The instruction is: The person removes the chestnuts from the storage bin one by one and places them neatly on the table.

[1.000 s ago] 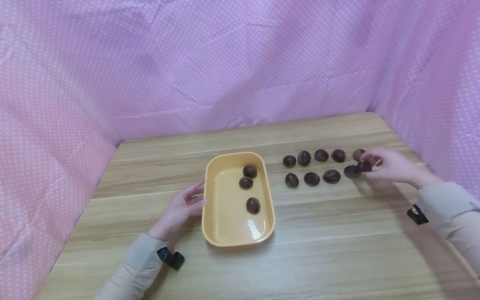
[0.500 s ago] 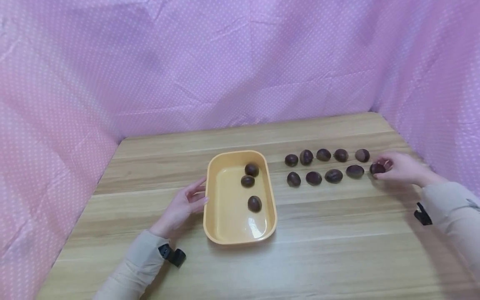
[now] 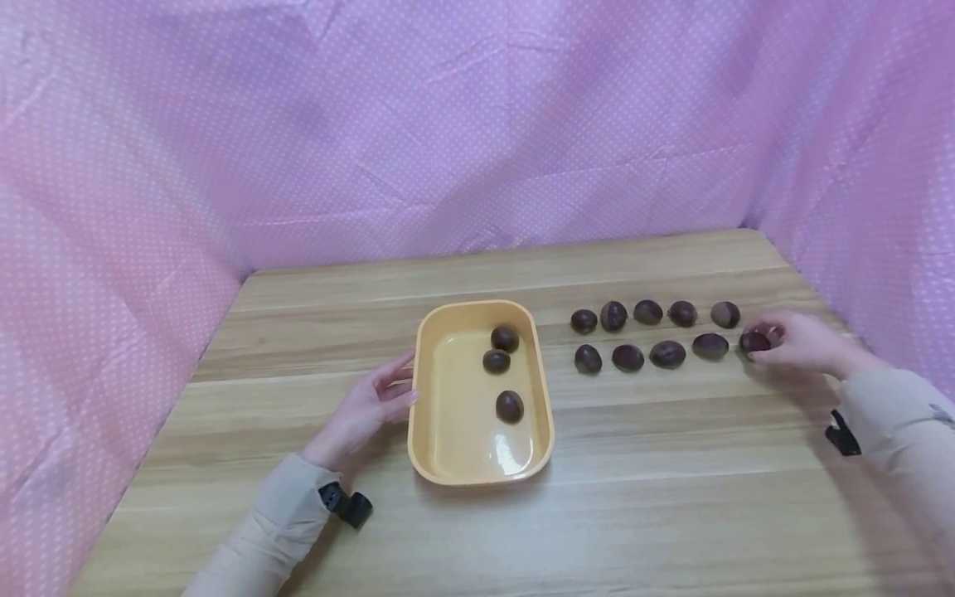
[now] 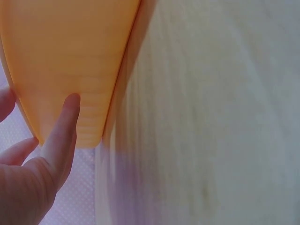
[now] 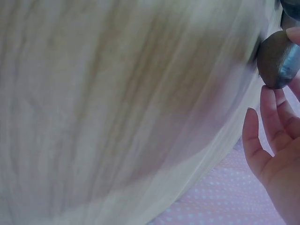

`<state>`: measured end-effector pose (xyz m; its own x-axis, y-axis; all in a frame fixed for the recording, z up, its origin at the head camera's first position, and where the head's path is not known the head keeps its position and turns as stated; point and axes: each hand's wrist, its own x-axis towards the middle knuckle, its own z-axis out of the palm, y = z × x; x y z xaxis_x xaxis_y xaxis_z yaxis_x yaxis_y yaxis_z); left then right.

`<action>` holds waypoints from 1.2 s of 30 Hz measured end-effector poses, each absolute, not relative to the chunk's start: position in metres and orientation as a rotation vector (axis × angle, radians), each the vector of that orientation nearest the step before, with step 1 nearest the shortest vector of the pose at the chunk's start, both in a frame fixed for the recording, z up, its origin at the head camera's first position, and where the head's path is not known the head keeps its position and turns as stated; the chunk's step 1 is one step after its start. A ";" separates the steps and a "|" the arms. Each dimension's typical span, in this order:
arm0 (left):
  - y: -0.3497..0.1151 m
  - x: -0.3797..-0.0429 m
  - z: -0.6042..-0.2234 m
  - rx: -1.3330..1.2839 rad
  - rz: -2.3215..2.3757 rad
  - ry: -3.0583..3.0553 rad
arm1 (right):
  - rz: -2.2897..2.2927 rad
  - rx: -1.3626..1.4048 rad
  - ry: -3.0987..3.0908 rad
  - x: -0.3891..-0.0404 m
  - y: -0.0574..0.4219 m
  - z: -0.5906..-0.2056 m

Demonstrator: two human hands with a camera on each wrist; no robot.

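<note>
At the right end of the near row on the table, my right hand (image 3: 804,344) pinches a chestnut (image 3: 755,343) between thumb and fingertips. The right wrist view has the same chestnut (image 5: 276,61) at the upper right, beside the fingertips. My left hand (image 3: 367,413) rests its fingers, nearly straight, against the left wall of a yellow rectangular container (image 3: 451,423). In the left wrist view one finger lies flat along the container's outer side (image 4: 56,56). Three chestnuts lie inside, one of them a dark chestnut (image 3: 510,407) nearer the front.
Two rows of chestnuts run across the right of the wooden table (image 3: 634,514); the far row includes a chestnut (image 3: 648,312), the near row another chestnut (image 3: 667,354). A pink dotted cloth (image 3: 477,149) hangs round the back and sides.
My right hand has moved right with its chestnut, away from its neighbour, to the end of the near row. The left hand stays on the container; the view has shifted slightly.
</note>
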<state>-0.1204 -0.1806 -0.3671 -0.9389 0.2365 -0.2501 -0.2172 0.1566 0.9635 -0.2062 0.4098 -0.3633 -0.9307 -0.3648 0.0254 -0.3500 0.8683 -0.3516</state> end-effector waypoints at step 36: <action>-0.180 -0.121 -0.367 0.056 1.845 2.110 | -0.837 -0.545 2.941 -0.195 0.389 -0.328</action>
<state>-0.1211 -0.1798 -0.3675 -0.9426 0.2475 -0.2242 -0.1892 0.1574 0.9692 -0.1946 0.3891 -0.3283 -0.9379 -0.3416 0.0612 -0.3226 0.7933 -0.5163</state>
